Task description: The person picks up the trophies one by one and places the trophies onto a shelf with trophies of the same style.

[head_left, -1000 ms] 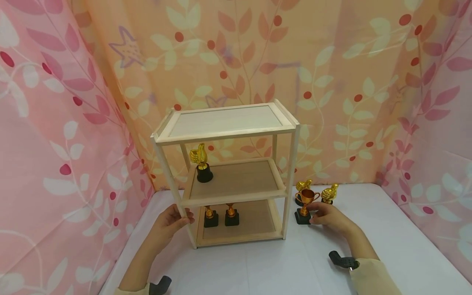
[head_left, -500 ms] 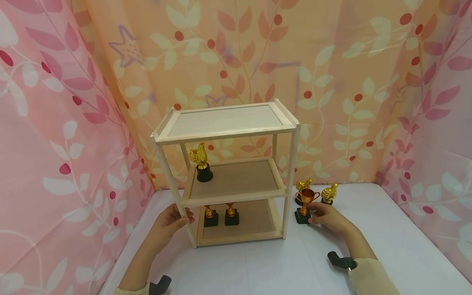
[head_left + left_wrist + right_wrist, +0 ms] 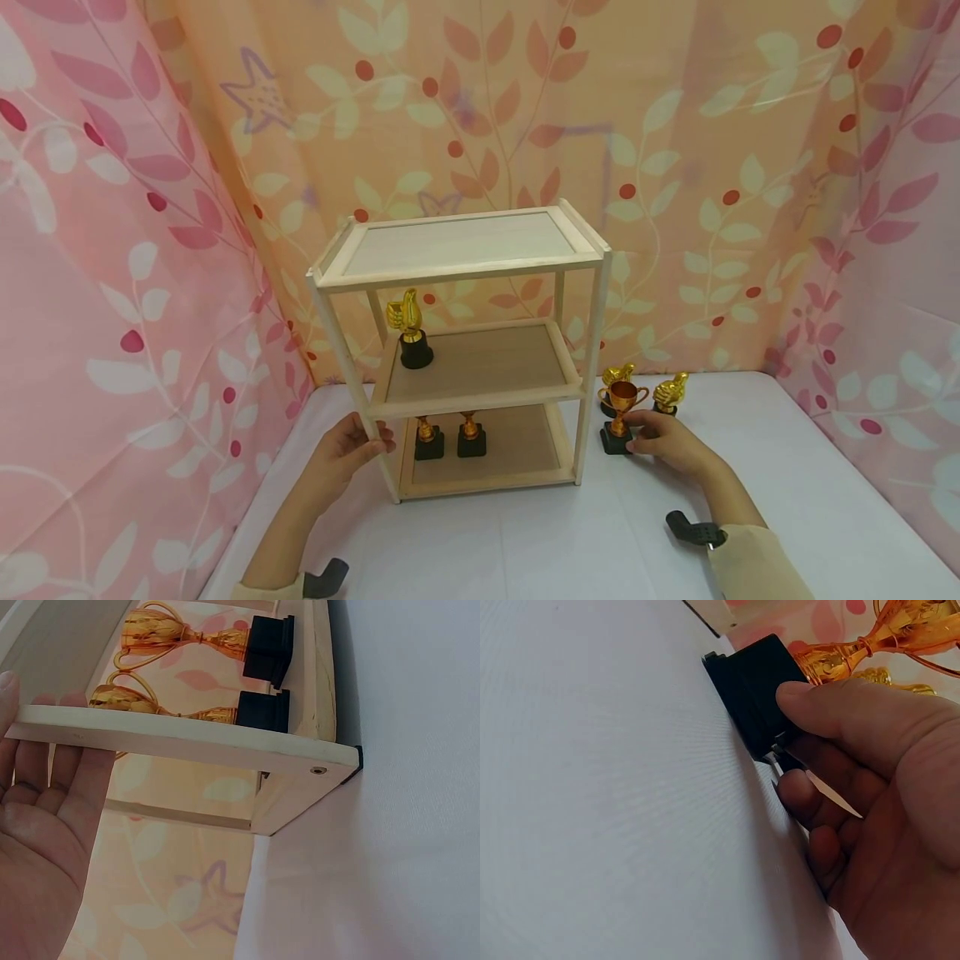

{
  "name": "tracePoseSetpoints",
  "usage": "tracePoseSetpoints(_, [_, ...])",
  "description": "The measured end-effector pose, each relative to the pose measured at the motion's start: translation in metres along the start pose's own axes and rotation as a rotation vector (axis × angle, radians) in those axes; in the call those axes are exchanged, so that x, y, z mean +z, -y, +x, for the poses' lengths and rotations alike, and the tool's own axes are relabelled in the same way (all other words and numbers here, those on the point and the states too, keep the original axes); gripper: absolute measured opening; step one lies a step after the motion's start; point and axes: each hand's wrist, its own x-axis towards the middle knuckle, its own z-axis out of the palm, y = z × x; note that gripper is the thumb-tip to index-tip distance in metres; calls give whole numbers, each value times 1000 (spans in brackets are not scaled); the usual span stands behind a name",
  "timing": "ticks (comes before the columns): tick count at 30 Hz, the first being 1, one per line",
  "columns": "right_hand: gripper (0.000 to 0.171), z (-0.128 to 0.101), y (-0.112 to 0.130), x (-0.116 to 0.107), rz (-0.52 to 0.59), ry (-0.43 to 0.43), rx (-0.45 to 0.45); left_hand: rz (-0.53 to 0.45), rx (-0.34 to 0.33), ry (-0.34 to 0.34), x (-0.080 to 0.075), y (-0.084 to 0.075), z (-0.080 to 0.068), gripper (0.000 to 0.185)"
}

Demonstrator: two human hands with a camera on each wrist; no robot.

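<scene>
A three-tier wooden shelf (image 3: 457,271) stands on the white table. My left hand (image 3: 369,447) grips its front-left post (image 3: 187,742), fingers behind it and thumb in front. My right hand (image 3: 639,442) pinches the black base (image 3: 754,690) of a copper cup trophy (image 3: 621,402), which stands upright on the table just right of the shelf. A gold thumbs-up trophy (image 3: 408,329) sits at the left of the middle tier. Two small cup trophies (image 3: 429,442) (image 3: 471,439) stand on the bottom tier.
Two more gold thumbs-up trophies (image 3: 670,392) (image 3: 617,375) stand on the table behind the cup trophy. Leaf-patterned curtains close in the back and both sides. The top tier (image 3: 450,243) of the shelf is bare.
</scene>
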Motion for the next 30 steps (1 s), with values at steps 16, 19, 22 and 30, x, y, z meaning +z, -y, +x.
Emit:
tracePoseSetpoints(16, [52, 4, -6, 2, -6, -56, -33, -2, 7, 4, -1, 1, 0, 27])
tracePoseSetpoints(19, [52, 5, -6, 3, -21, -72, -29, -5, 2, 4, -1, 1, 0, 27])
tracePoseSetpoints(22, [51, 5, -6, 2, -33, -88, -23, -6, -3, 3, 0, 1, 0, 28])
tracePoseSetpoints(30, [52, 4, 1, -3, -8, -91, -53, 1, -13, -1, -1, 0, 0, 29])
